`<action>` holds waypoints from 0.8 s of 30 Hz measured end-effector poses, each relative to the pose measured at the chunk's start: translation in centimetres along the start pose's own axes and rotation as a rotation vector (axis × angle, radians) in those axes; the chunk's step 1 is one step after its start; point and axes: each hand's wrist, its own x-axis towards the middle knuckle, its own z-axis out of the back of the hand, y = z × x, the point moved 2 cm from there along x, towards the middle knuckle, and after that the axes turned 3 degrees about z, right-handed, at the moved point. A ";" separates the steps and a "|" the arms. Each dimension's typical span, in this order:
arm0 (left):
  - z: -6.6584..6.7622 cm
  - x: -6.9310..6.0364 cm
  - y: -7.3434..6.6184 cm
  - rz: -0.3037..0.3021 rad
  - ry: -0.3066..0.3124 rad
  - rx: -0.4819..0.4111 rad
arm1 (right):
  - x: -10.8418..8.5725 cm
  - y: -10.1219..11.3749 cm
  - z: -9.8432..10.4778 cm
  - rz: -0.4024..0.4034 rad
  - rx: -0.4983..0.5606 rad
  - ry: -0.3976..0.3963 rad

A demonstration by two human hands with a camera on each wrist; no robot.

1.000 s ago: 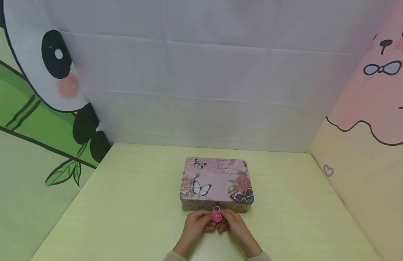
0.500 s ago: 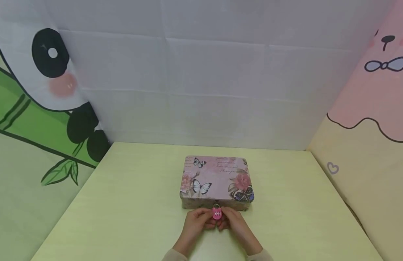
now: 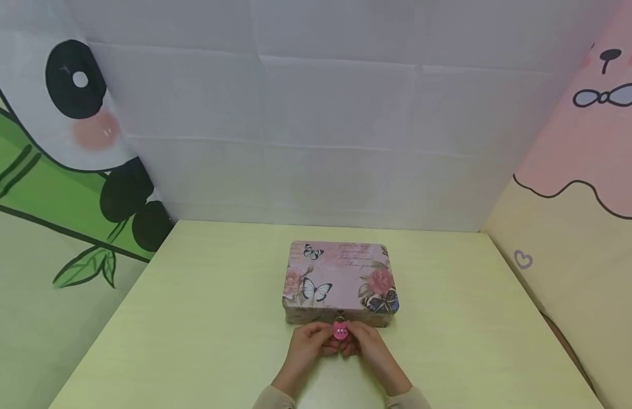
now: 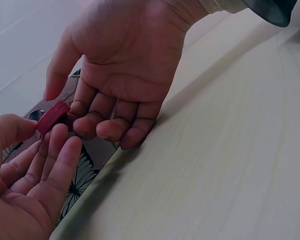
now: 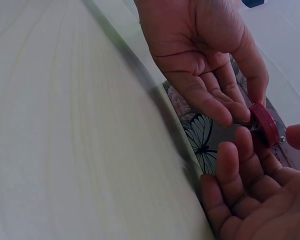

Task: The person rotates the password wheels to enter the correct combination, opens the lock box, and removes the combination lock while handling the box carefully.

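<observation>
A small pink combination padlock (image 3: 340,330) with number dials sits at the front of a pink tin box (image 3: 341,278) printed with butterflies and roses. Its shackle meets the box's clasp; whether it passes through is too small to tell. My left hand (image 3: 307,347) pinches the padlock's left side, its thumb (image 4: 17,127) touching the edge in the left wrist view. On the other side, my right hand (image 3: 368,346) curls its fingers round the padlock, and its thumb (image 5: 299,136) looks slightly apart from it in the right wrist view.
The box rests on a pale yellow table (image 3: 219,295). A white sheet wall (image 3: 316,136) stands behind it. Painted side walls carry a panda (image 3: 80,79) on the left and a pink figure (image 3: 597,113) on the right.
The padlock has shifted slightly toward the box, and less of its shackle shows. Both hands have moved with it, keeping their hold. The whole head view has shifted a little.
</observation>
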 end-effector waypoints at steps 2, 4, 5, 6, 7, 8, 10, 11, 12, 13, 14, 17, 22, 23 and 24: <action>-0.1 0.1 0.1 0.002 0.001 -0.007 | 0.0 0.0 0.0 0.000 0.001 -0.007; -0.1 0.1 0.1 0.005 0.000 -0.008 | 0.0 -0.1 0.0 -0.001 -0.001 -0.014; -0.1 0.1 0.1 0.004 0.000 -0.006 | 0.0 -0.1 0.0 -0.003 -0.002 -0.019; -0.1 0.1 0.1 0.003 0.000 -0.003 | 0.0 -0.2 0.0 -0.004 -0.004 -0.023; -0.1 0.1 0.1 0.008 -0.003 -0.001 | 0.1 -0.2 0.0 -0.003 -0.011 -0.023; -0.1 0.1 0.1 0.009 -0.005 0.002 | 0.1 -0.3 0.0 -0.004 -0.015 -0.026; 0.0 0.1 0.0 0.009 -0.007 0.005 | 0.2 -0.3 -0.1 -0.002 -0.024 -0.026; 0.0 0.1 0.0 0.012 -0.009 0.005 | 0.2 -0.3 -0.1 0.001 -0.031 -0.023; 0.0 0.1 -0.1 0.013 -0.008 0.005 | 0.3 -0.3 -0.1 0.003 -0.034 -0.018; 0.0 0.1 -0.1 0.013 -0.007 0.003 | 0.3 -0.2 -0.1 0.003 -0.036 -0.016; 0.0 0.1 -0.2 0.011 -0.004 0.003 | 0.3 -0.2 -0.1 0.002 -0.036 -0.014; 0.0 0.1 -0.2 0.008 0.003 -0.003 | 0.3 -0.3 -0.1 -0.002 -0.040 -0.006; 0.0 0.0 -0.1 0.010 0.007 -0.009 | 0.2 -0.2 -0.2 -0.011 -0.045 -0.004; 0.0 0.0 -0.1 0.012 0.007 -0.008 | 0.2 -0.1 -0.2 -0.013 -0.050 -0.004; 0.0 0.0 -0.1 0.014 0.007 -0.006 | 0.1 -0.1 -0.2 -0.015 -0.053 -0.002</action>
